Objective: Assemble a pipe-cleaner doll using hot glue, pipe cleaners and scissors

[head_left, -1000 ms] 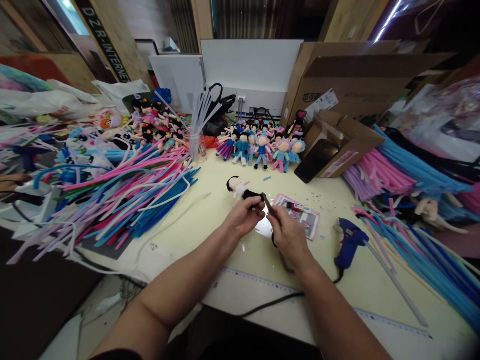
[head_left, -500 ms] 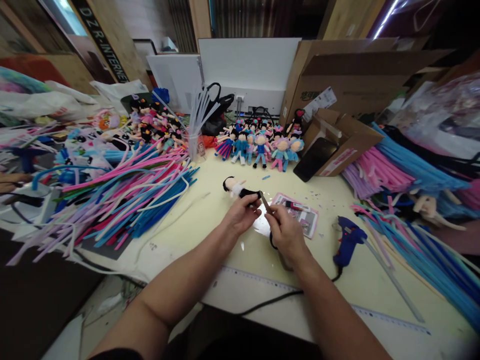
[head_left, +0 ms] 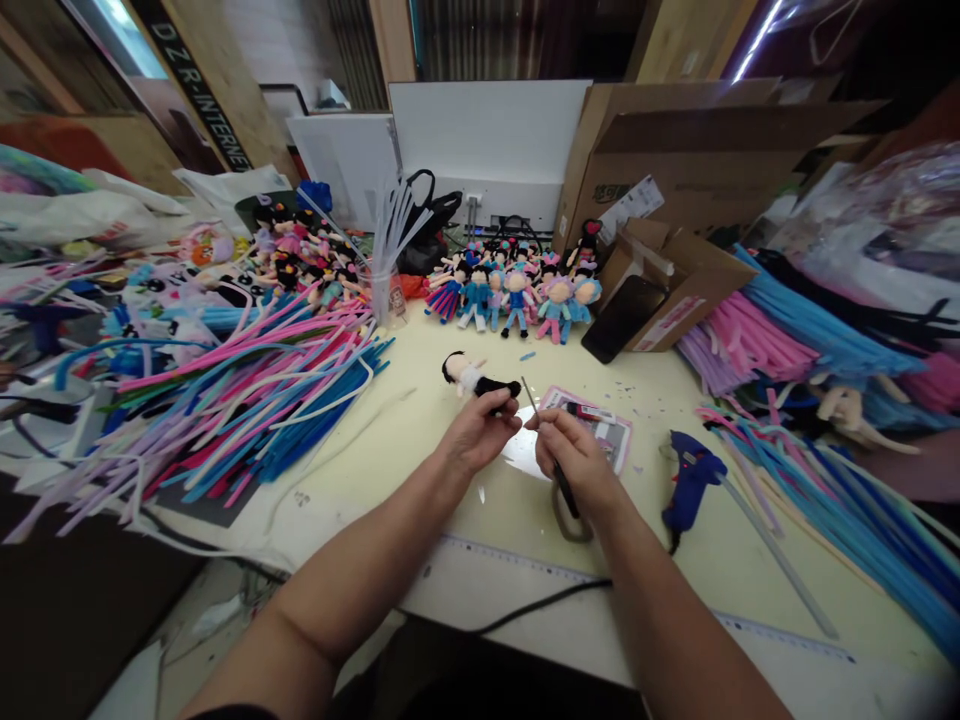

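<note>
My left hand [head_left: 480,432] is closed on the black legs of a small pipe-cleaner doll [head_left: 472,378], whose dark-haired head points up and to the left over the pale yellow table [head_left: 390,440]. My right hand [head_left: 568,458] grips a pair of scissors [head_left: 559,480]. The blades point up toward the doll's legs, and the handle loops hang below my palm. The two hands are almost touching at the fingertips.
A heap of coloured pipe cleaners [head_left: 247,390] lies at the left, more [head_left: 817,420] at the right. Finished dolls [head_left: 517,295] stand in a row at the back. A blue glue gun [head_left: 690,485], a pink packet [head_left: 596,425], a phone [head_left: 622,315] in a cardboard box and a ruler [head_left: 525,565] are nearby.
The scissors have tilted more upright in my right hand and the handle loops now show below it. The doll has shifted slightly up and left.
</note>
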Demonstrator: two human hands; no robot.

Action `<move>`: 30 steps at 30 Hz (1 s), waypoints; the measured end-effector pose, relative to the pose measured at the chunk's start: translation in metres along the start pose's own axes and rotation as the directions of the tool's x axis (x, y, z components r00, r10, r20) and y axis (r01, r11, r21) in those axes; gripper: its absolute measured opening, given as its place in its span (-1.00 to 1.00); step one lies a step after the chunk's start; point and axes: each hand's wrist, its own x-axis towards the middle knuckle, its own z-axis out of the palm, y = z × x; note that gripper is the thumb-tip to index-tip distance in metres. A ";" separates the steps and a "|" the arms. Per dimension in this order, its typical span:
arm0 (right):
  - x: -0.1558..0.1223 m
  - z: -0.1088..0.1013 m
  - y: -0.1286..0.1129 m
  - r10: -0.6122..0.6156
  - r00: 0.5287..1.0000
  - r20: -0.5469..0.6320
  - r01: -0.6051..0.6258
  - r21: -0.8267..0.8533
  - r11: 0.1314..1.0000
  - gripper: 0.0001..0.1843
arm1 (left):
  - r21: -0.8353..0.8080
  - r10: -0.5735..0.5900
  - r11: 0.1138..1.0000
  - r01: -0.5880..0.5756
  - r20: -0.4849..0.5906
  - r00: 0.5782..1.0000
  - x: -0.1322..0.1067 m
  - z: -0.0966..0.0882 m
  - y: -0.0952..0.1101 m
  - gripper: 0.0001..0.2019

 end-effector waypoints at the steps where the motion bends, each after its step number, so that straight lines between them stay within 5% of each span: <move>1: 0.000 0.000 0.000 -0.015 1.000 -0.015 0.015 0.016 1.000 -0.72 | -0.011 0.007 1.000 -0.007 0.005 1.000 0.000 0.000 0.001 -0.87; 8: -0.003 0.011 -0.002 -0.051 0.988 -0.144 0.034 -0.118 0.992 -0.78 | -0.021 0.051 0.999 -0.051 0.014 0.999 0.000 -0.002 0.000 -0.74; 30: -0.008 0.023 -0.003 -0.003 0.997 -0.074 -0.006 -0.115 0.993 -0.80 | 0.125 0.171 0.974 -0.190 0.143 0.975 -0.002 -0.001 -0.005 -0.73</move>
